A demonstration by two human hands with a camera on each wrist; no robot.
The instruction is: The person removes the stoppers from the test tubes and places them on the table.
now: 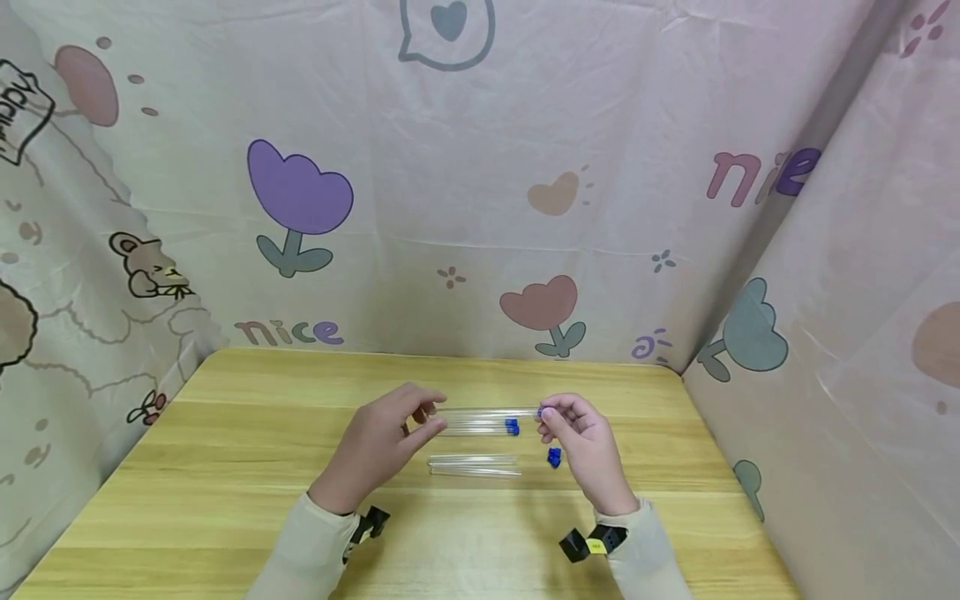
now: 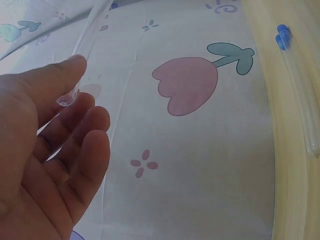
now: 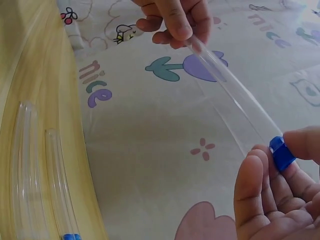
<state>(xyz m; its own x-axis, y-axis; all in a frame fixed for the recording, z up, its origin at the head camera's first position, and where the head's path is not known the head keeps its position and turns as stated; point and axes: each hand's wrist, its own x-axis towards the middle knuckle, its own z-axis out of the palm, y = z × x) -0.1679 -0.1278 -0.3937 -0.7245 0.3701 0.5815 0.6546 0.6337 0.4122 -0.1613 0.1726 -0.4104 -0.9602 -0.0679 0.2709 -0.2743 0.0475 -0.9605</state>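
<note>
A clear tube (image 1: 487,412) is held level above the table between both hands. My left hand (image 1: 386,442) pinches its bare end between thumb and fingers; in the left wrist view that rounded end (image 2: 66,99) shows under the thumb of the left hand (image 2: 55,130). At the other end, my right hand (image 1: 588,446) grips a blue cap (image 3: 282,154) that sits on the tube. Below the held tube lie capped tubes (image 1: 476,429) with blue caps (image 1: 512,427). Nearer the front are several uncapped tubes (image 1: 474,465), and loose blue caps (image 1: 554,457) lie beside my right hand.
The wooden table (image 1: 187,483) meets a patterned cloth (image 1: 450,208) at its back edge, and more cloth hangs at the left and right sides. A small black camera is strapped to each wrist.
</note>
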